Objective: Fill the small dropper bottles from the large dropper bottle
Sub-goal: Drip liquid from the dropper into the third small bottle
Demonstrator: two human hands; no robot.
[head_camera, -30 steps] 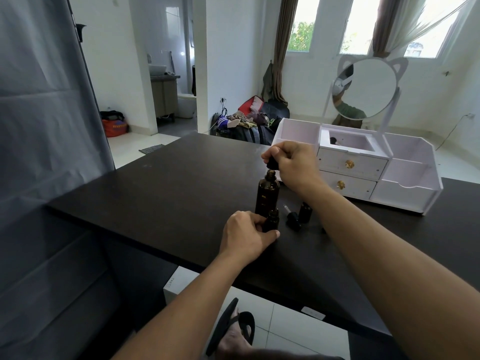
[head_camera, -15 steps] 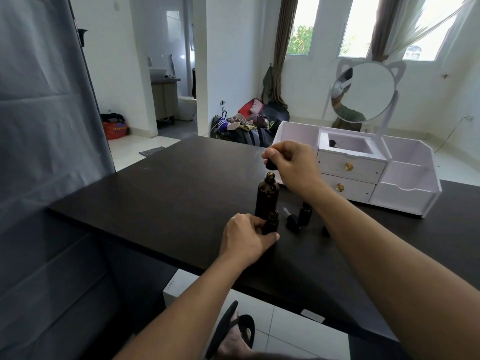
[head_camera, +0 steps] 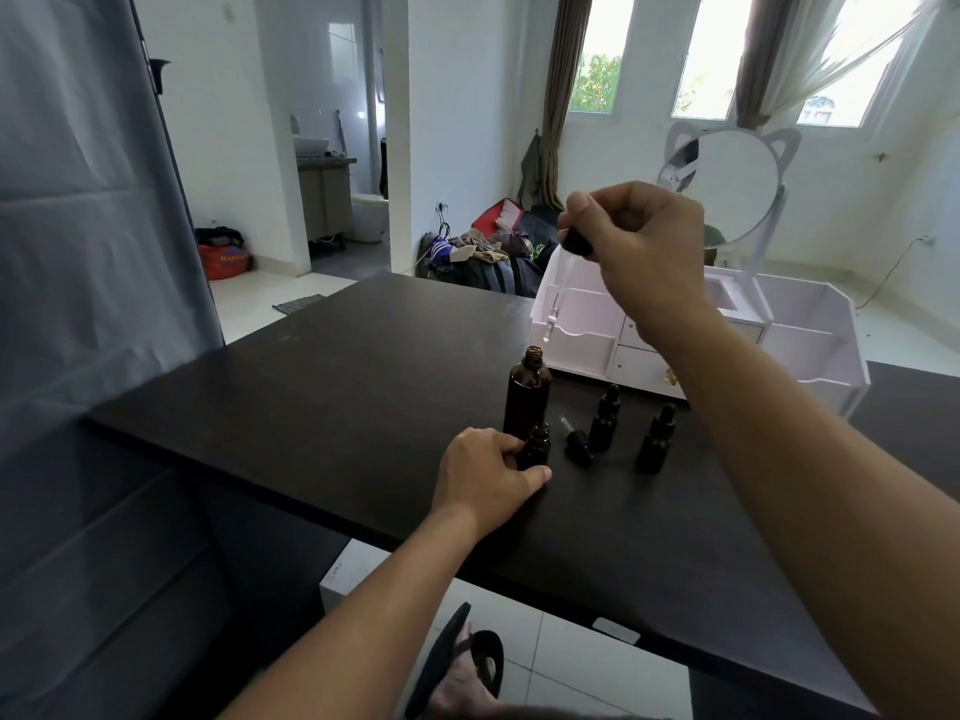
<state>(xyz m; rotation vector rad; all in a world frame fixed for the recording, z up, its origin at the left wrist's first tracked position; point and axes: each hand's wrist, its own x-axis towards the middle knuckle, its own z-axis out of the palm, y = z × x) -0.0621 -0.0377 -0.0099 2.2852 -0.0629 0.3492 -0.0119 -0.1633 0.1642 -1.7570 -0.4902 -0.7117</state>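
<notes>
Right hand [head_camera: 641, 246] raised well above the tabletop [head_camera: 322, 387], fingers [head_camera: 582, 207] pinched on the black bulb of the large dropper [head_camera: 563, 267]. Glass pipette hanging tilted, tip above and slightly right of the open mouth of the large dropper bottle [head_camera: 527, 394]. Cannot tell whether liquid in the tube.

Left hand [head_camera: 485, 478] low on the tabletop, fingers curled round the uncapped small bottle [head_camera: 536, 449], bracing it. Small bottle just in front of the large one, touching or nearly so; cannot tell which. Loose small dropper cap [head_camera: 575, 443] lying on its side just right of it. Two more small bottles, near one [head_camera: 605, 420] and far-right one [head_camera: 655, 439], upright, capped, apart from each other. White organiser [head_camera: 810, 330] behind, mirror [head_camera: 727, 184] on top.

Risks, judged:
- Drip off the pipette tip on the way down to the small bottle; likely if squeezed early or carried tilted.
- Narrow neck on the small bottle; tip missing the mouth means liquid down the outside and onto the left fingers.
- Glass tip knocking the rim of either bottle; chip possible.
- Large bottle standing open, unheld, close beside the left hand; a nudge from wrist or descending forearm could tip it.
- Right forearm passing over the two capped bottles; low sweep could topple them.
- Loose cap round, free to roll.
</notes>
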